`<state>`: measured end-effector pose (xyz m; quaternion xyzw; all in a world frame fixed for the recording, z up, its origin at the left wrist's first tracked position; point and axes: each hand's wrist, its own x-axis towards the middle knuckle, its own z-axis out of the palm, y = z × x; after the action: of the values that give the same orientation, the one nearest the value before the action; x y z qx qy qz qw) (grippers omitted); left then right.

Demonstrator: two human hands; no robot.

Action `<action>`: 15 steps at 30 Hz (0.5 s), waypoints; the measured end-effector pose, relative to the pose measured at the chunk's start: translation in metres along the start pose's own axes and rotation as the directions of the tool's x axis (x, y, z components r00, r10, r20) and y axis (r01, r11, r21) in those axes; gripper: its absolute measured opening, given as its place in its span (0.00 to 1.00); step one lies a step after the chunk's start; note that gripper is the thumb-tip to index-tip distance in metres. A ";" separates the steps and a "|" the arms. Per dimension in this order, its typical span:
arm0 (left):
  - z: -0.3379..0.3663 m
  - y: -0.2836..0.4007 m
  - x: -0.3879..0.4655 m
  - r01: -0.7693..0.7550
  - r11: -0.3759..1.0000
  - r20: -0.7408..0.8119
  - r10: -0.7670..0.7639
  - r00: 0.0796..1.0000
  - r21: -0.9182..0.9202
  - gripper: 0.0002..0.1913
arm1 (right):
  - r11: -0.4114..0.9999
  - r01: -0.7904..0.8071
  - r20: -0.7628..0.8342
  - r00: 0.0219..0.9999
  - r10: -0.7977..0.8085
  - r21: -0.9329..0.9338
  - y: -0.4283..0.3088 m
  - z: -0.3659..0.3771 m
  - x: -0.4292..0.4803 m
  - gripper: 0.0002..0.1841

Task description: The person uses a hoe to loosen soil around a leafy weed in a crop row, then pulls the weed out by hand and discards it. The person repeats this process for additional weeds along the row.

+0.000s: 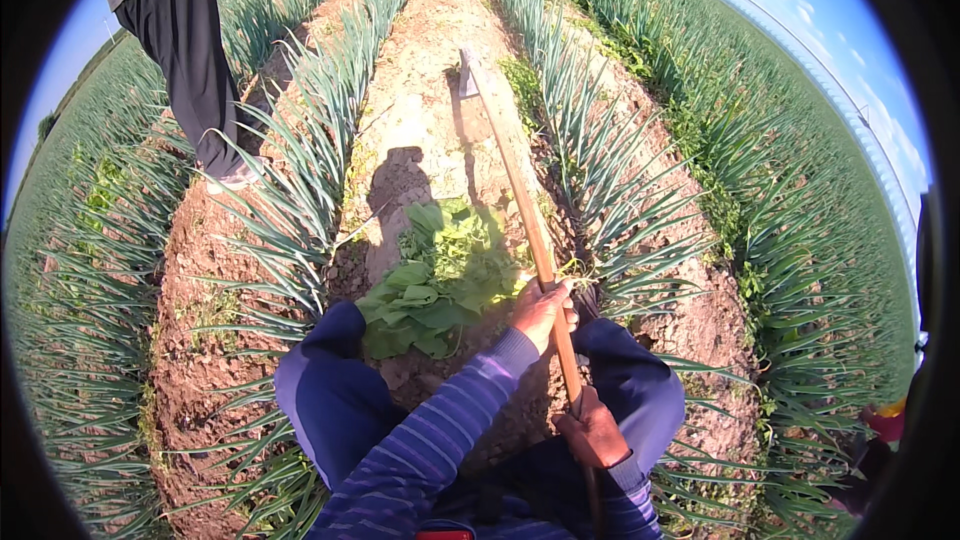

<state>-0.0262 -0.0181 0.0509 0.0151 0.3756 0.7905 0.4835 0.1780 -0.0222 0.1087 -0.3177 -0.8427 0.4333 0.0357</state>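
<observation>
My left hand (541,313) is closed around the middle of a long wooden hoe handle (525,202), with some pale roots or stems beside its fingers. Lower down, my right hand (595,431) grips the same handle between my knees. The hoe's metal blade (469,73) rests on or just above the bare soil farther ahead; the contact is unclear. A heap of pulled leafy green plants (427,289) lies on the soil in front of my knees, left of the handle.
Rows of green onions (322,127) run forward on the left, and more onions (585,127) on the right, with low weeds (694,135) among them. A person in dark trousers (187,67) stands at the upper left. Part of something dark and red shows at the lower right edge.
</observation>
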 end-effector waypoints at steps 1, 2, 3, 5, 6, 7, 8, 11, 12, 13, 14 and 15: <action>-0.009 -0.005 0.002 0.036 0.999 -0.059 -0.036 0.998 0.008 0.14 | 0.992 -0.058 0.074 0.996 0.050 0.108 0.003 0.002 -0.002 0.15; -0.015 -0.010 0.002 0.150 0.989 -0.116 -0.148 0.982 0.008 0.15 | 0.959 -0.201 0.166 0.972 0.169 0.199 0.006 0.003 -0.004 0.15; -0.020 -0.018 0.000 0.124 0.992 -0.075 -0.122 0.990 0.018 0.16 | 0.899 -0.345 0.267 0.924 0.274 0.268 0.009 0.001 -0.008 0.14; -0.022 -0.034 -0.004 0.079 0.995 -0.046 -0.076 0.996 0.068 0.17 | 0.907 -0.306 0.261 0.937 0.233 0.291 0.011 -0.002 -0.022 0.14; -0.022 -0.041 -0.008 0.054 0.997 -0.026 -0.053 0.998 0.052 0.17 | 0.893 -0.319 0.268 0.934 0.238 0.318 0.011 -0.005 -0.034 0.14; -0.020 -0.046 -0.011 0.128 0.992 -0.024 -0.128 0.991 0.002 0.17 | 0.883 -0.288 0.262 0.945 0.198 0.372 0.011 -0.009 -0.041 0.14; -0.019 -0.050 -0.014 0.131 0.991 -0.014 -0.131 0.991 0.021 0.18 | 0.884 -0.315 0.269 0.936 0.228 0.347 0.011 -0.014 -0.050 0.14; -0.013 -0.054 -0.024 0.092 0.996 0.010 -0.092 0.996 0.012 0.17 | 0.841 -0.414 0.300 0.899 0.318 0.349 0.013 -0.022 -0.078 0.16; -0.011 -0.053 -0.026 0.094 0.996 0.015 -0.094 0.995 0.007 0.15 | 0.836 -0.494 0.320 0.853 0.413 0.238 0.014 -0.024 -0.087 0.18; -0.009 -0.050 -0.029 0.099 0.995 0.018 -0.099 0.995 0.001 0.13 | 0.908 -0.354 0.220 0.926 0.307 0.225 0.014 -0.023 -0.094 0.18; -0.006 -0.047 -0.030 0.103 0.994 0.034 -0.103 0.994 0.025 0.12 | 0.959 -0.208 0.122 0.975 0.187 0.194 0.014 -0.022 -0.100 0.18; -0.003 -0.042 -0.031 0.106 0.994 0.027 -0.107 0.994 0.020 0.13 | 0.988 -0.055 0.025 0.998 0.052 0.146 0.014 -0.022 -0.101 0.19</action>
<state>0.0212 -0.0332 0.0337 0.0106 0.3765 0.7597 0.5301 0.2728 -0.0574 0.1334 -0.3320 -0.8000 0.4983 0.0386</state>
